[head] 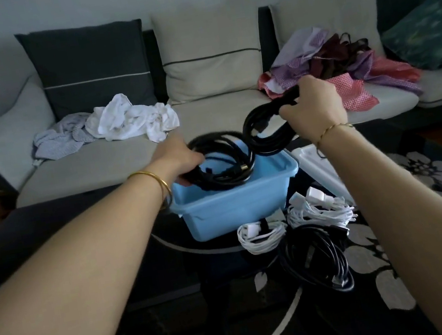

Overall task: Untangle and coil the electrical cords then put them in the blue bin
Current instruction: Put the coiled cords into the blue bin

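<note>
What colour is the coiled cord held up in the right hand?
The coiled cord is black; the head view shows it.

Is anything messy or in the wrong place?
Yes. Two white cord coils and a black cord coil lie on the rug beside the blue bin, not in it. Crumpled white cloth and a heap of clothes clutter the sofa.

The left grip (pixel 181 156) is half hidden behind the blurred black coiled cord (pixel 230 177). The flat white plastic lid (pixel 312 162) is partly covered.
</note>
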